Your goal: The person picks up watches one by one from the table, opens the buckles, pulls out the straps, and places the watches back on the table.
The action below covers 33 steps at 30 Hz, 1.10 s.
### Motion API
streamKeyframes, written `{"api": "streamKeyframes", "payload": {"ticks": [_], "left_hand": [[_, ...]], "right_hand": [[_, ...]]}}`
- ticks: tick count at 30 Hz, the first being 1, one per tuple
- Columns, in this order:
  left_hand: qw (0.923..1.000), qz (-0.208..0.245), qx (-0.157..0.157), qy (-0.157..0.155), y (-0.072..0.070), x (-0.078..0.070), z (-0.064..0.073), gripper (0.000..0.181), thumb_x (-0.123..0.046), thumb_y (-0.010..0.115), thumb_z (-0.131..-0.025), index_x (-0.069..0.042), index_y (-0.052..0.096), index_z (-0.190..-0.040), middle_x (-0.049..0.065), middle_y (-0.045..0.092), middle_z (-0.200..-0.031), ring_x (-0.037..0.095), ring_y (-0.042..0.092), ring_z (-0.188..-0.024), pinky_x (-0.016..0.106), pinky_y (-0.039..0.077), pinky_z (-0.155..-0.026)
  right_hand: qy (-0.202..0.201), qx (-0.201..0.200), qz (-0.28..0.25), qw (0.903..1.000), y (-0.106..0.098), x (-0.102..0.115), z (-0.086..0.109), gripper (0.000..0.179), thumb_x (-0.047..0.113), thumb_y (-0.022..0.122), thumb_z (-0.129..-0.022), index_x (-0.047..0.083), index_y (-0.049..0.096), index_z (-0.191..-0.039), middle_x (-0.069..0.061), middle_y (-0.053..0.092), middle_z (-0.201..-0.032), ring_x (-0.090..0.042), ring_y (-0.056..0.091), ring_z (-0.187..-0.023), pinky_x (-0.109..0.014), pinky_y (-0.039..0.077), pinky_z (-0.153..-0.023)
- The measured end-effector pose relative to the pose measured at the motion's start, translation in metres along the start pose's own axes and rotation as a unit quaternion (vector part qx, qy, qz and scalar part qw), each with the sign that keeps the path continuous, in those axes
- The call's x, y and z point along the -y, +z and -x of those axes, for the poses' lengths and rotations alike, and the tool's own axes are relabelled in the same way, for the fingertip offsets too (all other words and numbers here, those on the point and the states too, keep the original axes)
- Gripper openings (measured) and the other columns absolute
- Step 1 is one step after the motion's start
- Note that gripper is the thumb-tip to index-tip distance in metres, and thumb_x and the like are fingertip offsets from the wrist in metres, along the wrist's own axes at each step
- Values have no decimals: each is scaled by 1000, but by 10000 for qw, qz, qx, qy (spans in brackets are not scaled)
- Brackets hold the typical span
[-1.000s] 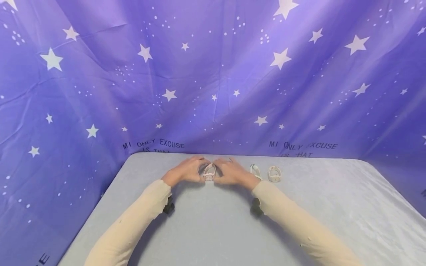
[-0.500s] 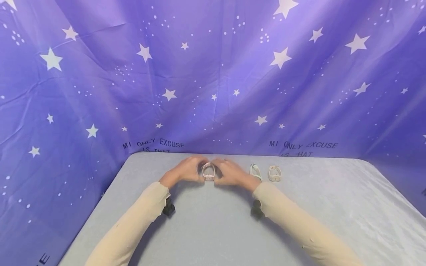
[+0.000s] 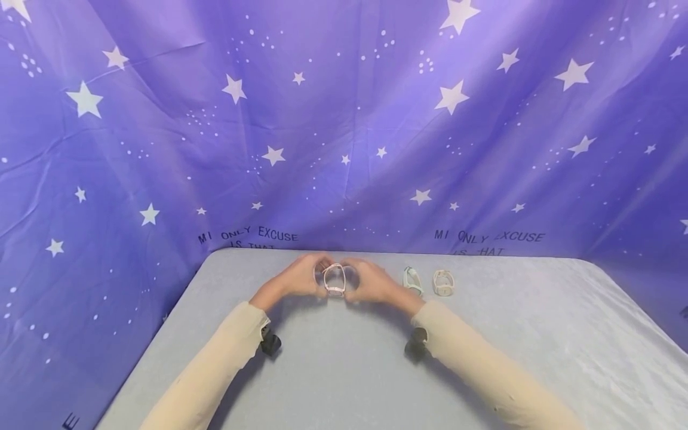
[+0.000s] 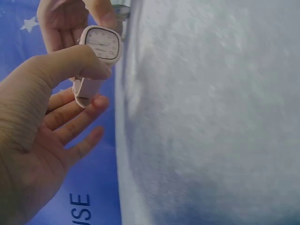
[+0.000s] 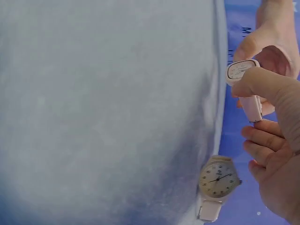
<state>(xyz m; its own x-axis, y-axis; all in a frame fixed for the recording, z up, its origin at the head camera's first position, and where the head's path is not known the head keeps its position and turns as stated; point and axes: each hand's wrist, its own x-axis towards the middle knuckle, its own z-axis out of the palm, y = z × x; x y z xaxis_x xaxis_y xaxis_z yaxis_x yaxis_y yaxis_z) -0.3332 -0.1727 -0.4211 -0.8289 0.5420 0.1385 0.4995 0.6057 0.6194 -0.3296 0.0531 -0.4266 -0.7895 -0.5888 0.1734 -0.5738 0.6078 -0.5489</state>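
Both hands hold a pale pink wristwatch (image 3: 334, 292) near the far edge of the table, its strap forming a loop. The left hand (image 3: 302, 276) grips it from the left, and the right hand (image 3: 372, 281) from the right. In the left wrist view, the left thumb lies over the lower side of the squarish watch (image 4: 102, 44), with the other fingers spread behind the strap. Seen from the right wrist, the right thumb presses beside the dial of the watch (image 5: 240, 70). The strap hangs down behind it, partly hidden by the fingers.
A pale green watch (image 3: 412, 280) and a cream watch (image 3: 444, 282) stand on the grey cloth-covered table (image 3: 344, 370), right of the right hand. A round-dial watch (image 5: 219, 179) shows low in the right wrist view. A purple star-print curtain (image 3: 344, 119) hangs behind.
The pink watch has tilted, so its dial now shows edge-on and its strap loop looks wider. Both hands have shifted slightly, keeping their grip. The other watches stay in place.
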Motion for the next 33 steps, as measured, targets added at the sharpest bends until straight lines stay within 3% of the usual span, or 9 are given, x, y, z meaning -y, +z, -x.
{"api": "streamKeyframes", "payload": {"ticks": [8,11,15,18,22,26,30,33], "left_hand": [[9986,379,356,-17,-9,-24,-2,65,5,80,-63,-4,57,-123,19,69,-118,28,67,-107,41,57,-97],[9978,508,432,29,-13,-34,-4,63,6,79,-65,-3,55,-123,21,68,-116,32,68,-106,40,59,-95],[9974,583,390,186,-16,-47,-9,60,6,79,-66,-4,55,-120,20,69,-113,36,69,-105,46,60,-93],[9970,564,355,395,-16,-57,-11,58,4,78,-65,-6,56,-118,15,70,-111,37,69,-104,49,60,-93],[9963,473,354,622,-17,-72,-13,56,2,78,-66,-8,56,-116,8,70,-108,33,69,-103,40,60,-90],[9962,442,394,631,-14,-85,-14,57,1,78,-66,-6,57,-118,5,70,-107,22,69,-100,30,59,-89],[9962,482,402,610,-5,-94,-10,58,2,80,-68,-3,57,-121,3,70,-107,16,68,-99,31,59,-91],[9963,509,380,583,2,-99,-5,58,1,81,-69,-4,56,-121,3,70,-108,19,68,-101,31,59,-93]], "right_hand": [[76,-152,-1054,9943,-14,3,14,75,5,85,-71,3,56,-140,-15,62,-141,-37,55,-134,-56,44,-114],[234,-221,-1342,9904,-24,6,21,74,4,85,-72,4,55,-140,-15,60,-144,-39,57,-132,-57,51,-107],[183,-361,-1540,9872,-38,9,30,72,3,84,-72,3,56,-139,-21,60,-142,-43,58,-128,-60,54,-100],[141,-477,-1663,9848,-47,12,37,69,2,86,-72,2,58,-135,-24,61,-139,-44,57,-131,-62,47,-109],[183,-562,-1794,9820,-60,15,48,66,3,87,-72,2,60,-132,-23,63,-136,-41,57,-132,-61,42,-114],[156,-510,-1830,9817,-70,17,60,66,3,87,-73,1,59,-134,-22,63,-137,-41,57,-132,-57,42,-115],[113,-414,-1888,9811,-74,18,73,68,0,86,-73,-1,58,-134,-21,64,-136,-40,59,-131,-52,45,-114],[67,-400,-1875,9814,-75,18,82,67,-1,87,-72,-1,59,-133,-21,65,-134,-40,61,-128,-50,48,-112]]}}
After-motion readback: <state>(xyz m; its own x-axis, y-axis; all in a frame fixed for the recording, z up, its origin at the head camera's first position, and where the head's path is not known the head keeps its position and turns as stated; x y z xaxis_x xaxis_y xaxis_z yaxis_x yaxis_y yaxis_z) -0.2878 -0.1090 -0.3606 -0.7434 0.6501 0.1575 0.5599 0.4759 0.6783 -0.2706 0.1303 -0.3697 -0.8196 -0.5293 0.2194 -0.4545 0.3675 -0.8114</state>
